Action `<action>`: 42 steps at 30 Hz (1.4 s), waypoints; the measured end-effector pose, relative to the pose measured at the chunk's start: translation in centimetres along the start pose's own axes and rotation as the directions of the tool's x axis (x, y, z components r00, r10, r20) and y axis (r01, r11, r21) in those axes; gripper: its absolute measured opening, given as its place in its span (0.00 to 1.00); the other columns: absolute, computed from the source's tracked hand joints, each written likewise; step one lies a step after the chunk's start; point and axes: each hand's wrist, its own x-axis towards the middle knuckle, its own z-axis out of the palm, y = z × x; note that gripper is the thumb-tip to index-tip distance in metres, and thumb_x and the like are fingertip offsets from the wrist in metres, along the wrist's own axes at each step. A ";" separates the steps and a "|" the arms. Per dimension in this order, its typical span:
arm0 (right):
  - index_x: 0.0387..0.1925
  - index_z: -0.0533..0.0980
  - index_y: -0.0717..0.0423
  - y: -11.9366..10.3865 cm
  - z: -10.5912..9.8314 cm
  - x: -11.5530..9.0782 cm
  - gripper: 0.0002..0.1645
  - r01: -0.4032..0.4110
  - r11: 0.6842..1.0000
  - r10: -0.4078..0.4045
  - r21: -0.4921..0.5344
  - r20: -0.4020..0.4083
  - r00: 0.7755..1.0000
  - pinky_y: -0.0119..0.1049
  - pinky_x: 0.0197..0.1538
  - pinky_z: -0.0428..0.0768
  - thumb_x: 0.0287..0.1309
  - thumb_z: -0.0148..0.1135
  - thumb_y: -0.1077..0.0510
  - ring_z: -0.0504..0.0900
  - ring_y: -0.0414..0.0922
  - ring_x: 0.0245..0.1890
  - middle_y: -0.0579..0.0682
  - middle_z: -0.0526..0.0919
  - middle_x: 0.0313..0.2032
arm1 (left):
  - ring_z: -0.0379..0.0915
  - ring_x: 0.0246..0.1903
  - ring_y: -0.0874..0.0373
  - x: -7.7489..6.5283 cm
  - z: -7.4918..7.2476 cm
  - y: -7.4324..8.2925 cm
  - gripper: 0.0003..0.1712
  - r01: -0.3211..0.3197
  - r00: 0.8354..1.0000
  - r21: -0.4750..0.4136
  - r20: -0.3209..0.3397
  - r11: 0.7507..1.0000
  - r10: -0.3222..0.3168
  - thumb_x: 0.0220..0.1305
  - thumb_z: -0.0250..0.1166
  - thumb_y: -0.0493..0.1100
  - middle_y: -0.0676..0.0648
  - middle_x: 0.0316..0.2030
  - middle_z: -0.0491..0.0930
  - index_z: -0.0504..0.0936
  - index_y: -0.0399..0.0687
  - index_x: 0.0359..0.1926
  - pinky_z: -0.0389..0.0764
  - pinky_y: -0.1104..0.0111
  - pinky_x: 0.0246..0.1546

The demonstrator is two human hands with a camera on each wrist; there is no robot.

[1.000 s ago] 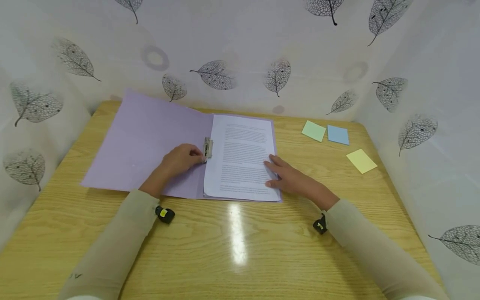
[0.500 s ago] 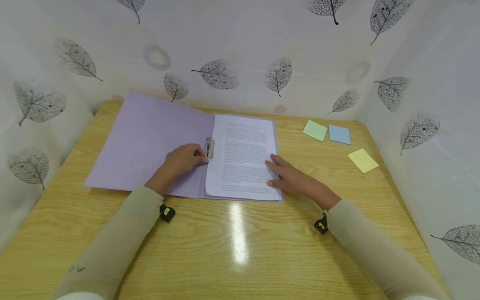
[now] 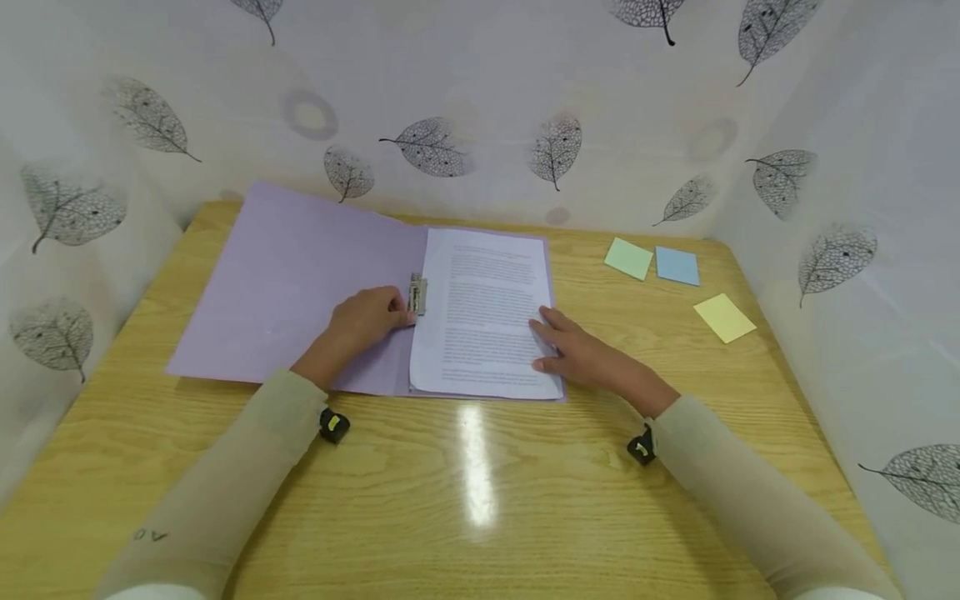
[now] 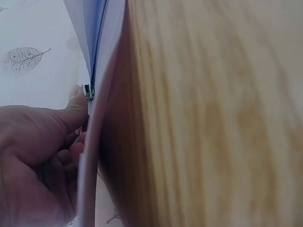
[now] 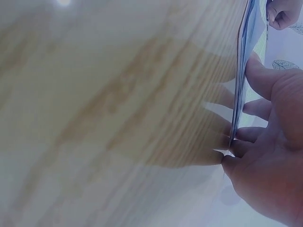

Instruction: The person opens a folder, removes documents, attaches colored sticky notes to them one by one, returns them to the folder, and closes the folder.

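A light purple folder (image 3: 300,275) lies spread on the wooden table, its left cover bare. Printed white sheets (image 3: 487,317) are stacked on its right side, with a metal lever clip (image 3: 417,294) along their left edge. My left hand (image 3: 367,318) is at the lower end of this clip, thumb against it and the other fingers curled; in the left wrist view the thumb tip meets the clip (image 4: 88,92). My right hand (image 3: 581,352) rests on the right edge of the sheets, fingers spread; the right wrist view shows its fingertips along the stack's edge (image 5: 239,90).
Right of the folder lie green (image 3: 628,258), blue (image 3: 677,265) and yellow (image 3: 724,317) sticky notes. Behind and beside the table (image 3: 555,492) hangs a white sheet with a leaf print (image 3: 480,75). Each wrist carries a small black camera (image 3: 333,425).
My left hand has shifted slightly right, closer in against the clip. The right hand, the sheets and the folder stay where they were.
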 end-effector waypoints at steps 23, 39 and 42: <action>0.79 0.48 0.61 0.6 0.0 0.0 0.45 0.015 1.000 -0.015 0.001 -0.010 1.000 0.60 0.77 0.48 0.72 0.58 0.50 0.36 0.63 0.79 0.63 0.35 0.79 | 0.76 0.25 0.53 0.8 -1.3 -0.9 0.19 -0.071 0.997 -0.275 -0.022 0.959 0.067 0.78 0.51 0.55 0.45 0.35 0.82 0.80 0.49 0.53 0.72 0.63 0.33; 0.79 0.47 0.59 0.6 0.2 0.1 0.45 0.019 1.000 -0.019 -0.007 0.000 1.000 0.60 0.78 0.46 0.73 0.57 0.48 0.35 0.63 0.79 0.62 0.34 0.80 | 0.78 0.28 0.53 0.7 -0.8 -0.6 0.24 -0.138 0.984 -0.518 -0.168 0.844 0.058 0.77 0.54 0.56 0.40 0.44 0.86 0.76 0.41 0.57 0.77 0.68 0.31; 0.79 0.47 0.59 0.6 0.3 0.1 0.46 0.018 1.000 -0.018 -0.012 0.006 1.000 0.60 0.77 0.46 0.73 0.57 0.48 0.35 0.63 0.79 0.63 0.34 0.80 | 0.79 0.28 0.54 0.8 -0.6 -0.5 0.23 -0.159 0.981 -0.558 -0.183 0.814 0.066 0.77 0.54 0.54 0.39 0.45 0.86 0.76 0.40 0.58 0.78 0.69 0.29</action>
